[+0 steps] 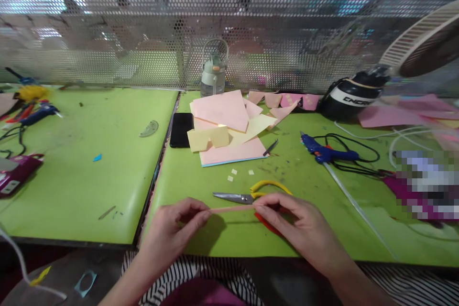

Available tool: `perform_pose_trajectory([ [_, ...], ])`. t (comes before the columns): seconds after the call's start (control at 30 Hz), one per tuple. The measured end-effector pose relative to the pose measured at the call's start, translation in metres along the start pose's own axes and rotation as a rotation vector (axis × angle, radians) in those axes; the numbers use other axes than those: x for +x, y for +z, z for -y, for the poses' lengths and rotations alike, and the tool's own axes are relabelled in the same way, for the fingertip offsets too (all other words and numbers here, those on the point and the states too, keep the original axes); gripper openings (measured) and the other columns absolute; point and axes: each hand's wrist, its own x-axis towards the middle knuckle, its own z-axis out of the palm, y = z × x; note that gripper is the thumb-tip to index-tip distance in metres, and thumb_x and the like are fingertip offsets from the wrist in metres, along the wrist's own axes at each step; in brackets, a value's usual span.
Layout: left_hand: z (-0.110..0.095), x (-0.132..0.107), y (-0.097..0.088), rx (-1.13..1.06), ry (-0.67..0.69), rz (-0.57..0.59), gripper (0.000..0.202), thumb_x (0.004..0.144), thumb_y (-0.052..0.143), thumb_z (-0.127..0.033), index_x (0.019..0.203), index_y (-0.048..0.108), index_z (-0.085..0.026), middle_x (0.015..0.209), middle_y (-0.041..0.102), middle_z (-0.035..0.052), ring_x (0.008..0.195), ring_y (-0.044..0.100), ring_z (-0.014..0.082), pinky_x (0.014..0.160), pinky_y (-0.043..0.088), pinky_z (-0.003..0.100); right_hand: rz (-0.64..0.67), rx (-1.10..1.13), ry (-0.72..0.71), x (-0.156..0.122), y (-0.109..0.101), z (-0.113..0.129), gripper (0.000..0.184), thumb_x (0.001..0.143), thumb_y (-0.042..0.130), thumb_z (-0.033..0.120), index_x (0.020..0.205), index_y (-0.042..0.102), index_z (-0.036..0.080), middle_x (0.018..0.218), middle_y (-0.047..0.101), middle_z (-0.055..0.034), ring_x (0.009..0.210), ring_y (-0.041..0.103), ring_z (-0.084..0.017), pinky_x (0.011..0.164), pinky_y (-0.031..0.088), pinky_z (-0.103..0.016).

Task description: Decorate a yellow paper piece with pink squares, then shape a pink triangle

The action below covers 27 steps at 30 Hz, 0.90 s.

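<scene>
Between my two hands a narrow pink paper strip (pixel 231 209) is stretched level, just above the green table. My left hand (pixel 182 224) pinches one end between thumb and fingers. The other end is pinched by my right hand (pixel 292 220). Scissors (pixel 234 197) with yellow and red handles lie beyond the strip, their blades pointing left; my right hand covers part of the handles. Several small pale paper squares (pixel 234 171) lie farther out. Behind them is a pile of pink and cream paper sheets (pixel 222 110), with a notched yellow paper piece (pixel 208 138) on it.
A black phone (pixel 181 130) lies left of the papers, with a pale green bottle (pixel 213 76) behind. To the right are a blue glue gun (pixel 328 149) with a cord, a clear stick (pixel 358 210), a black bottle (pixel 353 95) and a fan (pixel 426 40). A perforated metal screen (pixel 143 33) stands behind.
</scene>
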Motion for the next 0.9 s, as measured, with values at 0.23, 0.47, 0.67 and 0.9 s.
perform_pose_trajectory([
  [0.23, 0.0020, 0.0007, -0.0014, -0.012, -0.006, -0.008, 0.025, 0.090, 0.060, -0.043, 0.087, 0.073, -0.022, 0.074, 0.074, -0.0001, 0.066, 0.068, 0.0126, 0.057, 0.047, 0.019, -0.004, 0.016, 0.003, 0.0023, 0.0031, -0.0009, 0.018, 0.089, 0.061, 0.039, 0.081, 0.070, 0.025, 0.077, 0.072, 0.0018, 0.070, 0.066, -0.014, 0.060, 0.050, -0.022],
  [0.47, 0.0019, 0.0026, -0.0004, -0.035, -0.007, 0.007, 0.023, 0.089, 0.061, -0.041, 0.086, 0.073, -0.021, 0.072, 0.074, -0.0004, 0.065, 0.067, 0.0124, 0.057, 0.048, 0.020, -0.021, 0.022, 0.008, 0.0004, 0.0014, -0.0028, 0.017, 0.088, 0.063, 0.040, 0.082, 0.072, 0.027, 0.079, 0.073, 0.0019, 0.072, 0.067, -0.014, 0.066, 0.053, -0.023],
  [0.67, 0.0035, 0.0023, -0.0011, 0.041, 0.010, 0.001, 0.028, 0.093, 0.056, -0.043, 0.086, 0.071, -0.021, 0.072, 0.073, -0.0007, 0.067, 0.066, 0.0125, 0.057, 0.046, 0.020, -0.029, 0.002, -0.002, -0.0021, 0.0004, -0.0037, 0.017, 0.088, 0.063, 0.040, 0.081, 0.072, 0.027, 0.076, 0.073, 0.0026, 0.069, 0.067, -0.014, 0.065, 0.053, -0.023],
  [0.9, 0.0025, -0.0005, -0.0029, 0.077, 0.048, -0.003, 0.028, 0.094, 0.054, -0.044, 0.087, 0.070, -0.022, 0.074, 0.073, -0.0022, 0.068, 0.067, 0.0118, 0.060, 0.046, 0.019, -0.047, -0.026, -0.020, -0.0049, 0.0007, -0.0035, 0.017, 0.088, 0.063, 0.040, 0.079, 0.071, 0.027, 0.074, 0.073, 0.0030, 0.068, 0.067, -0.014, 0.064, 0.052, -0.023],
])
